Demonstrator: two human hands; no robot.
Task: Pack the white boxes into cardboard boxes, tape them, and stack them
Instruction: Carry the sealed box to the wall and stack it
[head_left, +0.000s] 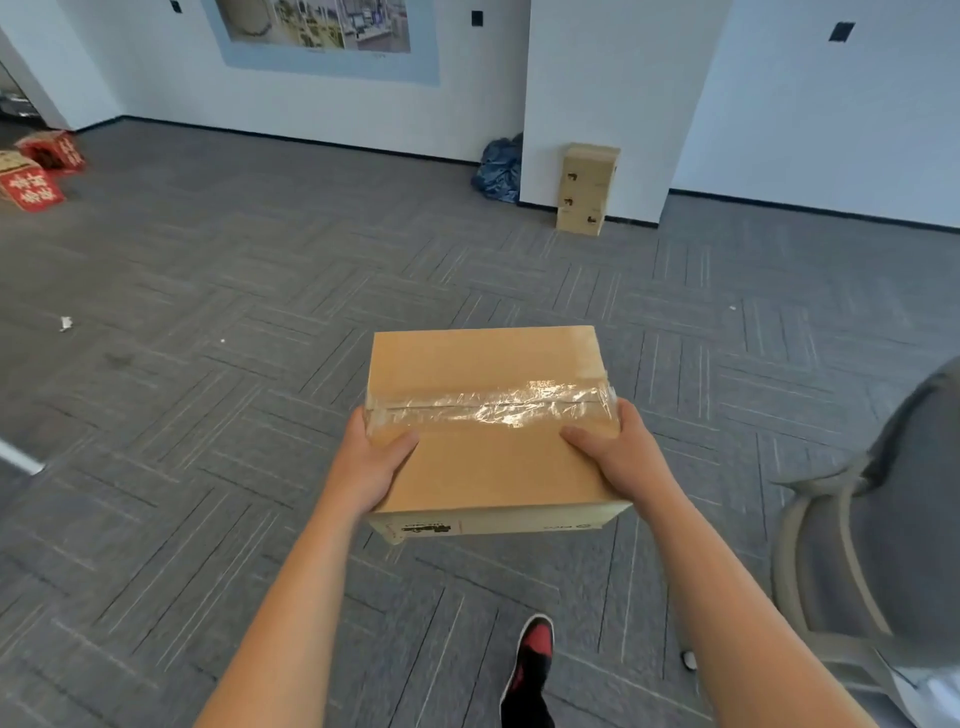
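- Both arms reach straight out from the bottom of the view, bare forearms angled in toward each other, holding one cardboard box (488, 364) up off the floor at dead centre.
- The left hand (374, 462) is on the box's 9 o'clock side. Its thumb lies flat across the top and the rest of the fingers go down the side, out of sight. So that grip is clamped on the box.
- The right hand (613, 452) mirrors it on the 3 o'clock side, thumb on top pointing inward, grip also closed around the box edge.
- The box is closed, with one strip of clear, wrinkly tape (493, 405) running side to side over the seam. Both thumbs sit just below it.
- Count so far: two hands, one box in them.
- Out at 1 o'clock there's a stack of cardboard boxes (587, 189) against a white pillar (587, 104). It looks like three or so, but I can't count them cleanly.
- There are two red boxes (52, 150) on the grey carpet (208, 415) at 10 o'clock.
- One blue bag (501, 169) is slumped just left of the pillar.
- One grey chair (872, 519) is at 4 o'clock, and one red-and-black shoe (535, 654) at 6 o'clock.
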